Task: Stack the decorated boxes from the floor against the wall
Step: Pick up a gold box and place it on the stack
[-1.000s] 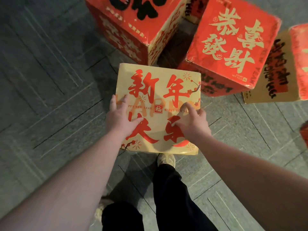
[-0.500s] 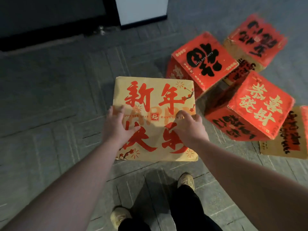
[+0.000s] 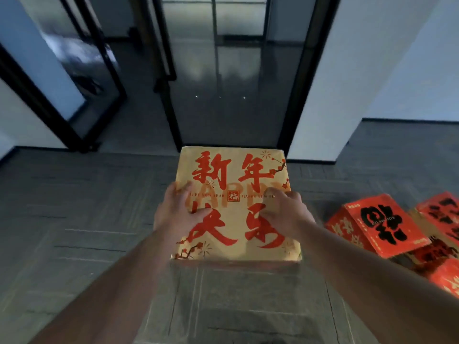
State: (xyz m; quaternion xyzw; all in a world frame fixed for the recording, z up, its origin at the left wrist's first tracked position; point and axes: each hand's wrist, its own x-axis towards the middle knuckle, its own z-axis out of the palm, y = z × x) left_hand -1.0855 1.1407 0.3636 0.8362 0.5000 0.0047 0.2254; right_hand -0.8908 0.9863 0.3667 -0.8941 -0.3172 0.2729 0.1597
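I hold a gold decorated box (image 3: 233,175) with red characters above the grey floor, in the middle of the view. My left hand (image 3: 176,212) grips it at the left edge with the thumb lying across the top face. My right hand (image 3: 285,214) grips the right side with curled fingers on the top face. The box's underside and far sides are hidden. Several red decorated boxes lie on the floor at the right: one with a black character (image 3: 382,224), another behind it (image 3: 444,212), and a third partly cut off (image 3: 447,276).
A dark glass door (image 3: 223,83) with a black frame stands straight ahead. A white wall (image 3: 360,90) runs to its right, down to a dark skirting. An open glass door leaf (image 3: 74,70) angles in at the left. Grey carpet tiles (image 3: 87,207) cover the floor.
The gold box has come up from the floor with both hands on it. My view has swung upward and left, so the red boxes slid to the right edge and the door and wall appeared.
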